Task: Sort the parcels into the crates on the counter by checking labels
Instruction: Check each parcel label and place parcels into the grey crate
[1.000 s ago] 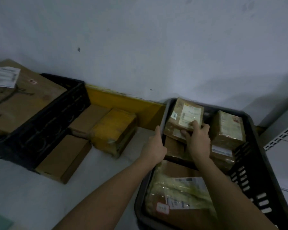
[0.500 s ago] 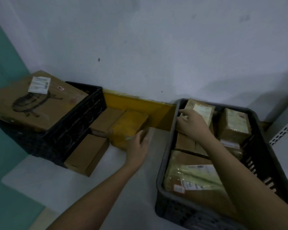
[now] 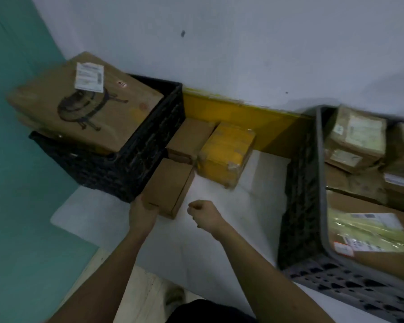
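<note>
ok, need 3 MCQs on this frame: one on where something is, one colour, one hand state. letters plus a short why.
1. Where does the big box with the white label lie?
A. on top of the left black crate
B. inside the right crate
C. on the floor

2. What colour is the tape-wrapped parcel between the crates?
A. blue
B. yellow
C. white

3. What is the left hand doing?
A. hanging free above the counter
B. gripping the near end of a plain brown box
C. resting inside the right crate

Key:
1 A: the big box lies across the rim of the left black crate.
2 B: the tape-wrapped parcel is yellow.
3 B: the left hand is closed on the plain brown box; the right hand is curled beside it, holding nothing.
</note>
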Tool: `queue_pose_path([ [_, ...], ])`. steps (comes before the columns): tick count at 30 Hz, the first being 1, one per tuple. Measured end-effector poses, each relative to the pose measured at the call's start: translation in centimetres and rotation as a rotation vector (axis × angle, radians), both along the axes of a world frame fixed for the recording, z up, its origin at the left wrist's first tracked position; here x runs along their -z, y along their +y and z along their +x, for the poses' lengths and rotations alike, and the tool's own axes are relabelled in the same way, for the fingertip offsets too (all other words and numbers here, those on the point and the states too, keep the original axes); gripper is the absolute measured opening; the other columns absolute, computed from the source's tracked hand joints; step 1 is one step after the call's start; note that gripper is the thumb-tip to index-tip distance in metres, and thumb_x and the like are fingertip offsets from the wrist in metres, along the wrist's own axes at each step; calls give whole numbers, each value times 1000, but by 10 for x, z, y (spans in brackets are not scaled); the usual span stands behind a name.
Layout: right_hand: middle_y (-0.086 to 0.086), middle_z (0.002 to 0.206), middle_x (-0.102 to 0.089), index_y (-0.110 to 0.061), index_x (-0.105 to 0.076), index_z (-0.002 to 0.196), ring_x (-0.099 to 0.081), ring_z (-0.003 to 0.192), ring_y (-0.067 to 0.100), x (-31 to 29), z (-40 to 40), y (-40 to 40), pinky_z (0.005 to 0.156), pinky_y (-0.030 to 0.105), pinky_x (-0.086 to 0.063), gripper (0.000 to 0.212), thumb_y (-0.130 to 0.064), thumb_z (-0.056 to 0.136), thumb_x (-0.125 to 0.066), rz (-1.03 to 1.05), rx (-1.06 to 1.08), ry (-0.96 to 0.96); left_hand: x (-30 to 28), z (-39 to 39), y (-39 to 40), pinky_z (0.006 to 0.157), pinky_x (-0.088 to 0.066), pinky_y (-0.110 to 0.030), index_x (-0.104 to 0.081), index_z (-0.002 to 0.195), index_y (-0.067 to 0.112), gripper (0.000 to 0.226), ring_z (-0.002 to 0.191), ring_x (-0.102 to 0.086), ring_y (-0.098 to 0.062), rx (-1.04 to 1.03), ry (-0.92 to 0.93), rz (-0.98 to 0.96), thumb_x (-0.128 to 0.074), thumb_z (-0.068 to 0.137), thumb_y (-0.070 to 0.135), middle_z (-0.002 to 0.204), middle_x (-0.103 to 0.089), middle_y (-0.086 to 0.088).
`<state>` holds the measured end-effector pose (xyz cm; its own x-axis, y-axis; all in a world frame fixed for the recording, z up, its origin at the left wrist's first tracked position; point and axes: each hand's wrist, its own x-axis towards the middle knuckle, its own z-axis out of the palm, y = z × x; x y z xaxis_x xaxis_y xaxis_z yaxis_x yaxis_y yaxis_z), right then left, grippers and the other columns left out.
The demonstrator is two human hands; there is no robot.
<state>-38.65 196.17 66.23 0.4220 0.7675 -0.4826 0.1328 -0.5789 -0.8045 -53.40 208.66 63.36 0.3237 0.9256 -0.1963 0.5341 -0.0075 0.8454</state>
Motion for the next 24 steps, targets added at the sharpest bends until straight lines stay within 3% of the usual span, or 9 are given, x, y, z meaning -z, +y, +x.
queue_pose_path([
  [2,11,121,-61,-2,-52,141,-56,94,20,16,-15,17,83,32,-48,43,-21,102,-53,-41,24,36,6,-2,18,101,-48,-47,-58,124,6,32,113,-58,-33,66,28,7,-61,92,5,125,-60,-14],
  [5,14,139,-55,-2,-46,144,-57,110,26,23,-31,39,94,41,-52,48,-23,102,-52,-55,64,78,12,-1,40,110,-42,-49,-40,149,6,61,129,-49,-32,168,101,-5,-62,92,9,145,-49,-15],
  [9,7,156,-39,-12,-27,156,-51,124,25,26,-41,58,84,22,-46,68,-33,99,-59,12,148,190,22,2,52,110,-39,-49,-32,152,4,73,132,-45,-35,239,182,-26,-67,88,12,149,-43,-21],
  [12,-1,138,-51,-10,-28,155,-52,108,14,34,-38,60,68,8,-46,62,-20,101,-56,6,175,177,33,0,57,111,-35,-46,-23,156,8,83,134,-37,-39,241,334,-29,-70,90,29,149,-35,-24],
  [15,-7,108,-58,-7,-39,150,-56,84,9,44,-31,51,58,10,-46,47,-18,105,-46,-89,263,115,42,-1,65,106,-42,-43,-41,150,12,68,125,-46,-38,275,347,-147,-67,92,37,141,-42,-23],
  [18,10,129,-57,-14,-43,145,-58,102,23,56,-30,39,84,34,-53,41,-26,105,-46,-147,370,92,51,-3,60,92,-51,-42,-51,132,8,45,111,-57,-33,303,273,-244,-66,94,27,129,-54,-18],
  [19,11,126,-56,-16,-42,142,-58,103,26,60,-32,36,85,37,-52,39,-27,105,-47,-153,401,92,53,-3,56,83,-52,-38,-48,126,9,36,104,-59,-28,299,215,-287,-63,96,23,125,-57,-16],
  [21,7,110,-59,-17,-42,136,-58,90,23,64,-39,32,76,36,-50,33,-26,104,-47,-148,475,100,56,-3,47,66,-46,-29,-45,118,14,24,91,-58,-18,284,137,-327,-58,98,19,118,-60,-12],
  [24,0,94,-59,-19,-46,127,-57,78,18,65,-41,27,67,31,-49,25,-19,102,-48,-124,560,90,58,0,40,61,-41,-25,-46,113,17,18,82,-54,-8,239,74,-329,-57,98,17,113,-60,-7],
])
